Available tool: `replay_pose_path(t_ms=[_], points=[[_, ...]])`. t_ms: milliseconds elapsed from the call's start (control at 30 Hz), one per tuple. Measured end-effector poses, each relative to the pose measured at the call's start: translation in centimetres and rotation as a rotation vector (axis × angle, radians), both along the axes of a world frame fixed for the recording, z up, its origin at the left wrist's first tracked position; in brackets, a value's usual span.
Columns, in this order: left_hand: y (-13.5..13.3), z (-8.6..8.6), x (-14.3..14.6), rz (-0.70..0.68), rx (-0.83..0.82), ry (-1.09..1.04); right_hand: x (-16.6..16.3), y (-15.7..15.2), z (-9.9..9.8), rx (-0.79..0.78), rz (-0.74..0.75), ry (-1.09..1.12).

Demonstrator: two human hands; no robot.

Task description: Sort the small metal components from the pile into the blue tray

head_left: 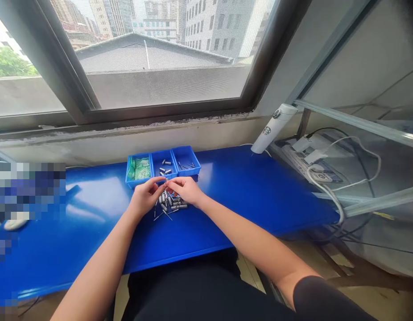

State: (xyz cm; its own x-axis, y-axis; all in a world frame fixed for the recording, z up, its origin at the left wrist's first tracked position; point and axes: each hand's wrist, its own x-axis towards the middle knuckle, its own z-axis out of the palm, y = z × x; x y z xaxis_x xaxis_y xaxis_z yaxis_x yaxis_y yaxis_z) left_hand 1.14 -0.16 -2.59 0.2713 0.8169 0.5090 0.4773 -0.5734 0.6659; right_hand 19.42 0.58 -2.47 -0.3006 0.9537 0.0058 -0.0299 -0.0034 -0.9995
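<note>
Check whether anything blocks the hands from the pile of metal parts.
Nothing visible does. The left hand and right hand meet at the far edge of the pile of metal parts; the blue bins stand beyond it, not in between.

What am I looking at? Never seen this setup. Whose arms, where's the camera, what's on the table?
No machine here: these are a person's bare left hand and right hand. The single picture comes from a head-worn camera, looking forward and down. On the glossy blue tabletop lies a loose pile of small silvery cylinders and thin rods. Behind it sit three blue open-topped bins, containing, left to right, green-tinted packaging, more cylinders, and more rods. A white cylindrical bottle is farther right. The hands meet at the pile; anything pinched is too small to identify.
</note>
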Motion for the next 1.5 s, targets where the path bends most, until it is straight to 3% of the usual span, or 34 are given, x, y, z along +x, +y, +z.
replay_pose_path(t_ms=[133,600,1233,1500], points=[[-0.15,-0.07,0.08,-0.057,-0.041,0.006,0.04,-0.01,0.11,0.021,0.009,-0.016],[0.1,-0.1,-0.24,0.026,0.032,0.06,0.28,0.04,0.34,0.098,-0.08,0.013],[0.15,0.16,-0.31,0.066,0.016,0.032,0.34,0.14,-0.25,0.169,-0.043,-0.021],[0.16,0.11,-0.28,0.014,0.029,0.016,0.39,0.04,-0.06,0.205,-0.033,-0.061]])
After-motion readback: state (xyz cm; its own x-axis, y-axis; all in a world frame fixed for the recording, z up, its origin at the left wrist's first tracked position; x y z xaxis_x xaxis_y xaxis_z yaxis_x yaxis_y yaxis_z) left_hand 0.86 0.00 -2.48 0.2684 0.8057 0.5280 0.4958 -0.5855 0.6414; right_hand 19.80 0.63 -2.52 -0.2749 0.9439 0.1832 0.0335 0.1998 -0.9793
